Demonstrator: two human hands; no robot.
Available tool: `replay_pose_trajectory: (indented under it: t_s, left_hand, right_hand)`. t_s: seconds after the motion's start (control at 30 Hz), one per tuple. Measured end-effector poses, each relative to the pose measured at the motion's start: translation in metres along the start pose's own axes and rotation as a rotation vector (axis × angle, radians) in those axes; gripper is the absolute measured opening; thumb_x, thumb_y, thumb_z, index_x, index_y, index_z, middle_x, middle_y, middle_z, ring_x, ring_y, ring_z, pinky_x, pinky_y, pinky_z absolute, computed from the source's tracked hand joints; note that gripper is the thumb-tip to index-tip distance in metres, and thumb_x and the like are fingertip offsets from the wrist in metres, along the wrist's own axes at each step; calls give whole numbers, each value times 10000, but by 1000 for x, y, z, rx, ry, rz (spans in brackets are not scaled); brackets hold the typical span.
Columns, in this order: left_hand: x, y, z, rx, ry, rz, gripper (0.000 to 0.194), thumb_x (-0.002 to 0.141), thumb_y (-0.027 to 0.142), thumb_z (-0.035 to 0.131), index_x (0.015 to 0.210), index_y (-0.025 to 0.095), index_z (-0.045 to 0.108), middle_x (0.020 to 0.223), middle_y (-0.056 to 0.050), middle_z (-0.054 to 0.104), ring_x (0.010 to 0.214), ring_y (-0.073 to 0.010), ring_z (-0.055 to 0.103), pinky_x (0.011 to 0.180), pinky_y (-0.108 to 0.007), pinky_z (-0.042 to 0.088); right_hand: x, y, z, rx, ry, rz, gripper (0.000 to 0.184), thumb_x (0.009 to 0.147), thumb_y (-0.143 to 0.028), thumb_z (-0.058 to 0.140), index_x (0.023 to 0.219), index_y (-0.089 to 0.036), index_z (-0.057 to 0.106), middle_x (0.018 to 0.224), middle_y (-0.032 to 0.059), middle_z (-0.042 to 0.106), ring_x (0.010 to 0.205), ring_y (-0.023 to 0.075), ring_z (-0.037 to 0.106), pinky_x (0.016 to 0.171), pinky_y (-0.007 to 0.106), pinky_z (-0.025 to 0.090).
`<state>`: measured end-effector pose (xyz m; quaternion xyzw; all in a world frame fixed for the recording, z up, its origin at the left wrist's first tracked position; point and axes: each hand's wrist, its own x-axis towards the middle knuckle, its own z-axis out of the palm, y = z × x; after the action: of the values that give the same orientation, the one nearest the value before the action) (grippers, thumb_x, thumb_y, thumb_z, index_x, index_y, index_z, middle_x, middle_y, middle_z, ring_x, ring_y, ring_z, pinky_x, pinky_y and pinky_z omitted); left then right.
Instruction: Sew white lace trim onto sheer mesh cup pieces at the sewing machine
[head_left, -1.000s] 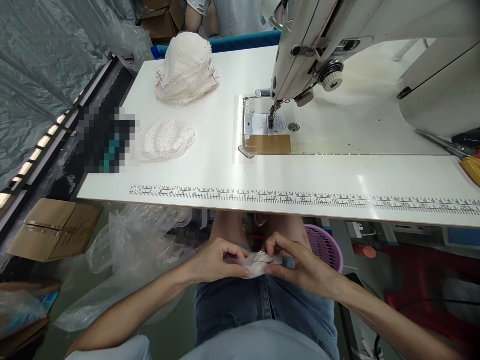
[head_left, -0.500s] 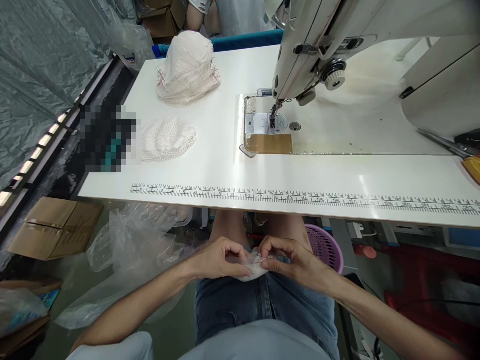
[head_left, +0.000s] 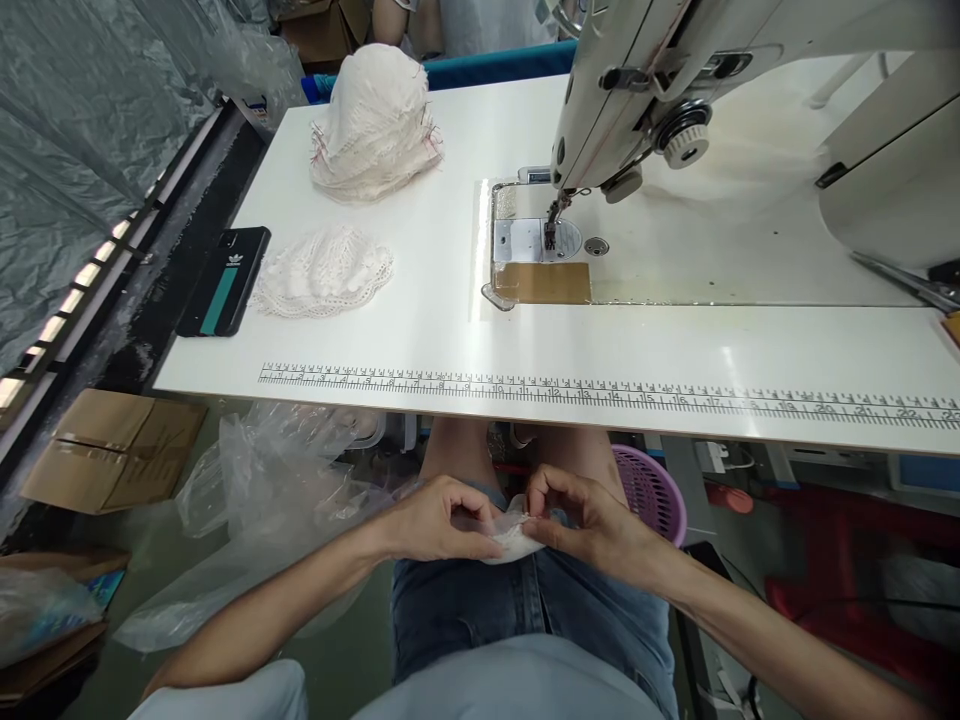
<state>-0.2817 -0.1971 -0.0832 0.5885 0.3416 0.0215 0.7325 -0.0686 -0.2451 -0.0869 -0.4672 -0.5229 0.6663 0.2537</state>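
Note:
Above my lap, a small piece of thin white fabric is stretched between my two hands. My left hand pinches its left side between thumb and fingers. On the other side, my right hand pinches its edge with thumb and forefinger. Part of the fabric is hidden behind my fingers, and its exact kind does not show. On the table lies a flat white lace piece. Behind it stands a domed heap of white fabric with loose reddish threads at its edge.
A sewing machine stands at the right of the white table, a printed ruler along the front edge. A black phone lies at the left. Below are a cardboard box, plastic bags and a purple basket. Another person's arm shows behind.
The view has shifted slightly, so the table and machine sit a little higher in the picture. Both hands keep their pinch on the white fabric, with only slight finger movement in the right.

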Motion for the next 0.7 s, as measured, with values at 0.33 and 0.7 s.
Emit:
replay_pose_trajectory:
  t_s: [0.33,0.7]
  left_hand:
    - [-4,1,-3,168,16,15,146,745,247,639,699,108,645,712,-22,642,665,-115,553,611,-184,380]
    - [2,1,4,-1,-21,-90,291,652,340,735,836,120,686,646,21,567,586,-78,456,533,-161,324]
  right_hand:
    - [0,-4,1,-19,-43,145,294,771,-459,611,798,-169,654,710,15,579,673,141,490,618,262,386]
    - [0,-4,4,34,-66,187,275,747,-449,637,761,-175,645,686,0,555,652,131,472,603,252,371]
